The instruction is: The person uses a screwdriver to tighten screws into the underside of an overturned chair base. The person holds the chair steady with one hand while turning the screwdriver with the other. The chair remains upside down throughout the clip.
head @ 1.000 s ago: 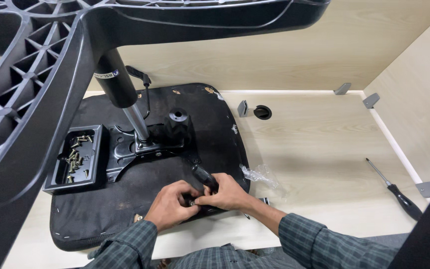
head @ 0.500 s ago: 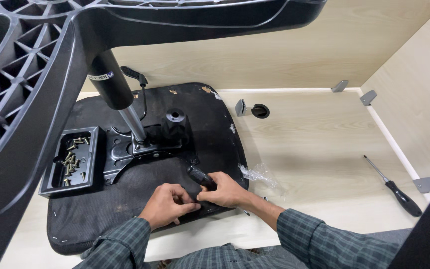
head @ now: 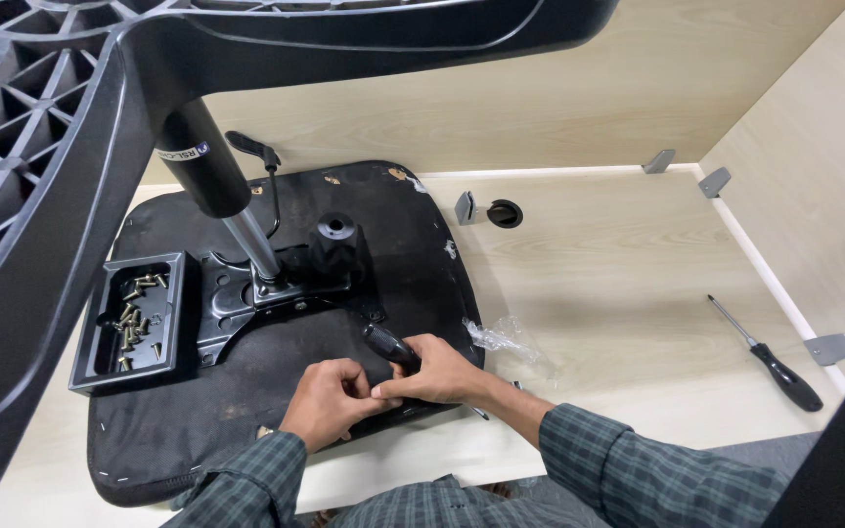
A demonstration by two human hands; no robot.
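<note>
Right hand (head: 442,374) wrapped round a black ribbed tool handle (head: 390,345), fingers curled tight, tip pressed into the upturned black fabric seat underside (head: 246,420) near its front edge. Left hand (head: 330,396) alongside, fingertips bunched and touching the right. Close by: black tray of brass screws (head: 134,318), black metal mechanism plate (head: 246,298), crumpled clear plastic bag (head: 501,337). Well apart on the pale wooden desk (head: 618,274), a black-handled screwdriver (head: 770,357). Black ribbed chair base (head: 41,186) looming overhead.

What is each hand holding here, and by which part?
The right hand grips a black-handled tool low on its handle, the top of the handle poking out. The left hand pinches near the tool's hidden tip on the upturned seat; what it holds cannot be told.
</note>
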